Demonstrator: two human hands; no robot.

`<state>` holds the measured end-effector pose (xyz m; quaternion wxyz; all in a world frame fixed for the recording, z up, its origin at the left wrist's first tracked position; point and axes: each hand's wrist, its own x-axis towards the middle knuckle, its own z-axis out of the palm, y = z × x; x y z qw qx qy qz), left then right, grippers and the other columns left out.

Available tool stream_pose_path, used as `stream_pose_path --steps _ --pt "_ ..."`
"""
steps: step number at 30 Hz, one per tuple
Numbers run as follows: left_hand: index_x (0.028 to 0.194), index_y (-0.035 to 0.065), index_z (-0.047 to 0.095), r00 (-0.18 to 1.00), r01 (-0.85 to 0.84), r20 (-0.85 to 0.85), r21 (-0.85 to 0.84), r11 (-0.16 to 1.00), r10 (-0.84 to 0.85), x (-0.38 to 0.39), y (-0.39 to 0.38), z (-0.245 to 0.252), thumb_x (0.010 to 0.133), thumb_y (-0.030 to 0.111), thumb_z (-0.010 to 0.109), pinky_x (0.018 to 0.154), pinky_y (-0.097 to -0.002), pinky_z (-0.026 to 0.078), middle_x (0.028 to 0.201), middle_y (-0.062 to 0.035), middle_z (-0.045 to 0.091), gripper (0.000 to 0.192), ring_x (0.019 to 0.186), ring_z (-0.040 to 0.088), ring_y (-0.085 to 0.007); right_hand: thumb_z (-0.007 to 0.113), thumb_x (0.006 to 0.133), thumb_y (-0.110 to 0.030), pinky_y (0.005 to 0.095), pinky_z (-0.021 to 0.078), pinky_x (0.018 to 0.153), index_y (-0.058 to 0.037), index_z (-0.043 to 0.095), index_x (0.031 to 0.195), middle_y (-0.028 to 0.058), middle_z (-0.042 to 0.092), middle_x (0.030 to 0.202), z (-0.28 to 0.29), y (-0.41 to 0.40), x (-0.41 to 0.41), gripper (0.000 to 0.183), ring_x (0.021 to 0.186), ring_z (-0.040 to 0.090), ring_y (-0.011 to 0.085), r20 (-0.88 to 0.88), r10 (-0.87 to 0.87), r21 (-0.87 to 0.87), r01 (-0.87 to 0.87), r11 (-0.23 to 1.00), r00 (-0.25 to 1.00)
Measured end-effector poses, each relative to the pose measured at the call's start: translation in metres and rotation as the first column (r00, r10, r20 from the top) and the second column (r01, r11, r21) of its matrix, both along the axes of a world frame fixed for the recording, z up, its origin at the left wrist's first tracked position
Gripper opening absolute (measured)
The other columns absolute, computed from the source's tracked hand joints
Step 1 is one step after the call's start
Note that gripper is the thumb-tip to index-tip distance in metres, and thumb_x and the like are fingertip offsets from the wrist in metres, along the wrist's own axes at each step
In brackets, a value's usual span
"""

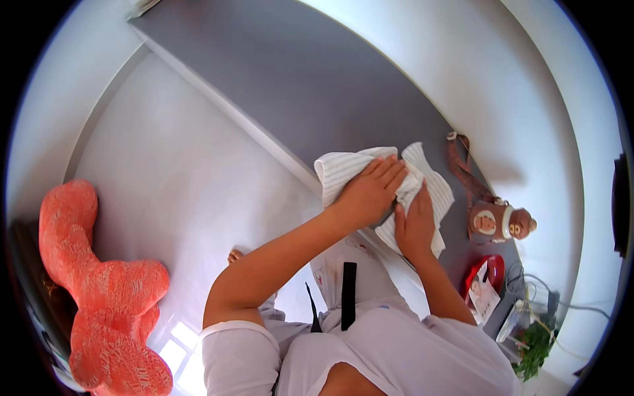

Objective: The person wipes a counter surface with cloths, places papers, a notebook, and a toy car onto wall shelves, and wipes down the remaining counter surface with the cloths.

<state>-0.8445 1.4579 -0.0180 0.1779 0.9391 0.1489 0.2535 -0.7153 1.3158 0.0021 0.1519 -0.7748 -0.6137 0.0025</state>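
A white cloth [349, 171] with thin grey stripes lies bunched and creased at the front edge of a grey tabletop [277, 74]. My left hand [374, 190] is over its middle, fingers close together and pressed onto the fabric. Just right of it, my right hand [417, 225] grips the cloth's lower right part, with the thumb nearest me. The fingertips of both hands nearly meet at a fold. Whatever is beneath the cloth is hidden. One loose flap [431, 173] spreads out to the right, past my right hand.
A brown character bottle [490, 222] with a strap [463, 168] lies against the wall at right. Nearer me are a red dish [493, 272] holding printed paper, tangled cables [535, 282] and a green plant [535, 346]. A large coral-red plush cushion [114, 297] stands at left.
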Motion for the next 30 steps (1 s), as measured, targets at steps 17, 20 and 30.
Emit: stream_pose_path --steps 17,20,30 --pt "0.156 0.0078 0.035 0.89 -0.442 -0.089 0.069 0.894 0.447 -0.033 0.253 -0.006 0.105 0.036 0.045 0.127 -0.0415 0.018 0.162 -0.0079 0.037 0.06 0.153 0.025 -0.0244 0.044 0.1 -0.016 0.0534 0.0276 0.118 0.006 0.043 0.148 0.0279 0.037 0.156 0.015 0.015 0.0 0.053 0.146 0.032 0.0477 0.011 0.055 -0.051 -0.055 0.997 0.998" --pt "0.157 0.0086 0.032 0.895 -0.424 -0.137 0.032 0.905 0.425 -0.039 0.256 -0.008 0.103 0.038 0.048 0.127 -0.0431 0.016 0.163 -0.0088 0.034 0.063 0.155 0.022 -0.0248 0.042 0.101 -0.022 0.0544 0.0283 0.118 0.0054 0.043 0.147 0.0289 0.037 0.155 0.011 0.006 -0.002 0.053 0.145 0.033 0.0483 0.012 0.026 -0.087 -0.025 0.996 1.0" --pt "0.161 0.0144 0.027 0.945 -0.311 -0.151 -0.135 0.941 0.291 -0.094 0.231 0.004 0.099 0.034 0.058 0.126 -0.0435 0.02 0.166 -0.0055 0.028 0.072 0.154 0.024 -0.023 0.039 0.105 -0.027 0.0547 0.0294 0.117 0.0062 0.041 0.148 0.0303 0.036 0.155 0.013 0.014 -0.005 0.055 0.144 0.035 0.0483 0.015 0.007 -0.102 -0.005 0.995 1.0"
